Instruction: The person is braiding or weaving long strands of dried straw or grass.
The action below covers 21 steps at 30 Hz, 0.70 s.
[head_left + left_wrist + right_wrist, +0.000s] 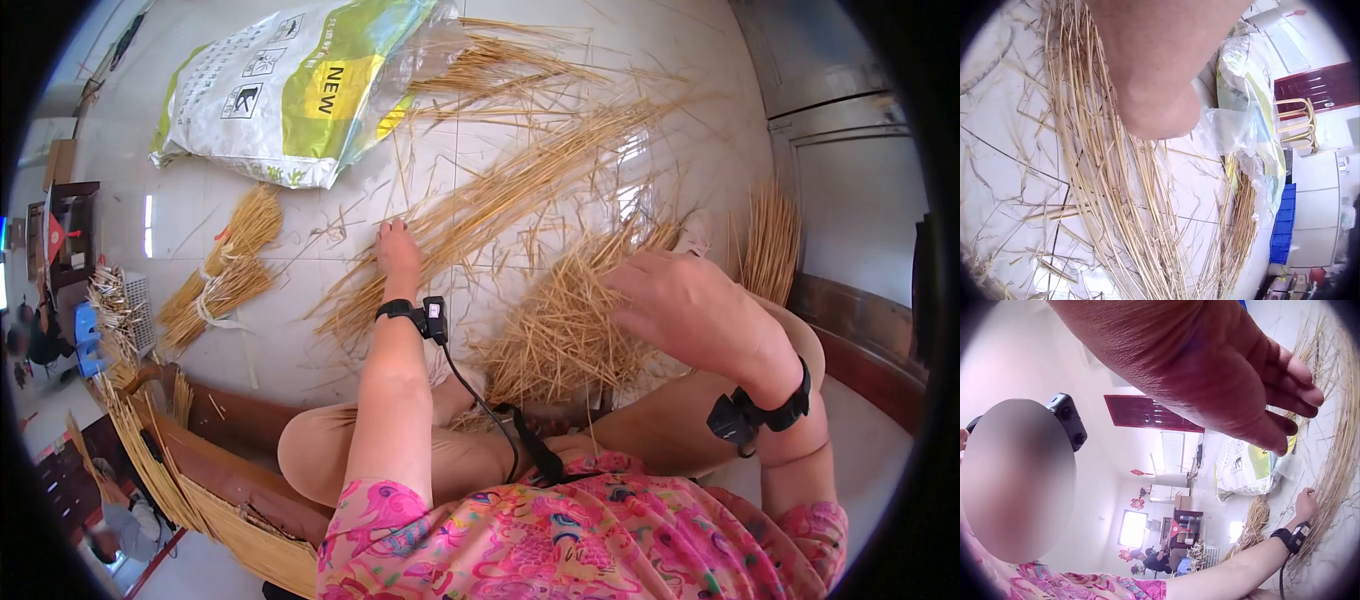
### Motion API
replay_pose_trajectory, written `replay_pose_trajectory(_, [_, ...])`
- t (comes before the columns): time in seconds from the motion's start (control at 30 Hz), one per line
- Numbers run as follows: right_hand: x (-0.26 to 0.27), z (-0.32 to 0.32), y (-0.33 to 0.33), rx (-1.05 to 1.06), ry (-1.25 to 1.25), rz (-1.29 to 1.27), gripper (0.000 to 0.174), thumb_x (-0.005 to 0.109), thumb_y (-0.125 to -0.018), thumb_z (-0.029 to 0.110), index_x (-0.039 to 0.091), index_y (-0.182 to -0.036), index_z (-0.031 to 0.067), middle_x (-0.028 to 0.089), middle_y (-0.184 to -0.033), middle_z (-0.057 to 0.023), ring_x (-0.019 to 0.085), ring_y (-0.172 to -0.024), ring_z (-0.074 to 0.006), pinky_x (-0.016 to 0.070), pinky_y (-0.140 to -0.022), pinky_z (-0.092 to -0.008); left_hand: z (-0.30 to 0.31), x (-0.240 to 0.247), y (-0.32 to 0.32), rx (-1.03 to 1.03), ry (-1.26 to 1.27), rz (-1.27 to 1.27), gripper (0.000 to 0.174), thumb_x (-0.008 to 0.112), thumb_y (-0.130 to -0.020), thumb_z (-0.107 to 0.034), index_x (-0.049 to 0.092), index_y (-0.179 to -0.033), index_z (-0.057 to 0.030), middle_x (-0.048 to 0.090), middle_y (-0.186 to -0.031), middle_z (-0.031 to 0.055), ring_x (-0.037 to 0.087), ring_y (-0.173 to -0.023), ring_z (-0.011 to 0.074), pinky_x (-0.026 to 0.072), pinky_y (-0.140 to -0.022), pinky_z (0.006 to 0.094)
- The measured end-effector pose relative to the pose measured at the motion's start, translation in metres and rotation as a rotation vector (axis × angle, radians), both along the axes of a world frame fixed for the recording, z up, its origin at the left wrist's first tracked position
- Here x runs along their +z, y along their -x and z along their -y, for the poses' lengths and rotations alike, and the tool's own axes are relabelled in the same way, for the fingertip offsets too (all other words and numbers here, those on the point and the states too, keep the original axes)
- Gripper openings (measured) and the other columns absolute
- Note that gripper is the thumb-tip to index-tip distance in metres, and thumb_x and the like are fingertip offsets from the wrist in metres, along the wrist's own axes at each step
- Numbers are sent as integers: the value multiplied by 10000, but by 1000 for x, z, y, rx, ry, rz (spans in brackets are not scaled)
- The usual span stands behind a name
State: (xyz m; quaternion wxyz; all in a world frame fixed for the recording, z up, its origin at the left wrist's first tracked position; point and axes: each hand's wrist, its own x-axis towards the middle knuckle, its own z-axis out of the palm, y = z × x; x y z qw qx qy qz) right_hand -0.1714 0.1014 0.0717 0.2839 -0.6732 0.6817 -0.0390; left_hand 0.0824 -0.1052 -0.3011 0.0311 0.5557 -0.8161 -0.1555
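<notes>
My left hand (398,250) lies across a long bundle of straw stalks (530,180) on the floor, fingers bent over the stalks at its far edge. From the left wrist, the back of the hand (1154,94) covers part of the stalks (1116,206), and most fingers are hidden. Raised above a heap of short loose straw (560,330), my right hand (680,300) looks blurred in the head view. Its fingers (1291,394) are extended and loosely spread in the right wrist view, with nothing held in them.
A white and green plastic sack (290,90), straw poking from its mouth, lies beyond the bundle. Tied straw sheaves (225,270) lie at left. More straw (770,240) stands against the metal cabinet (860,190) at right. A wooden bench (220,450) is at lower left.
</notes>
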Motion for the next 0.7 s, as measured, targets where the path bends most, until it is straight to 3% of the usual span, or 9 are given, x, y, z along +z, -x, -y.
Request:
replay_pose_trajectory(0.43, [-2,1,-1,41,-34,-51,198,614,-804,196,560,-870,18,592,-787,-129,615,-745,-299,506,-641,-373,10,-8,3,-239,-41,31,101,583,-798,-103,611,-888,-65,551,-952,116,542,-957,299,463,-807,409])
replay_pose_trajectory(0.6, [-8,-4,6,22,-5,-66,216,617,-800,200,567,-876,4,614,-794,-152,616,-764,-329,505,-670,-399,27,51,-3,-485,-216,-51,106,570,-813,-94,574,-912,-55,592,-906,96,564,-906,309,472,-769,399])
replay_pose_trajectory(0.7, [-23,-7,12,30,58,-29,234,619,-796,200,573,-883,-12,626,-797,-172,617,-793,-344,498,-685,-425,35,121,4,-467,-419,-145,91,570,-828,-77,555,-915,-57,619,-850,97,590,-794,294,481,-722,349])
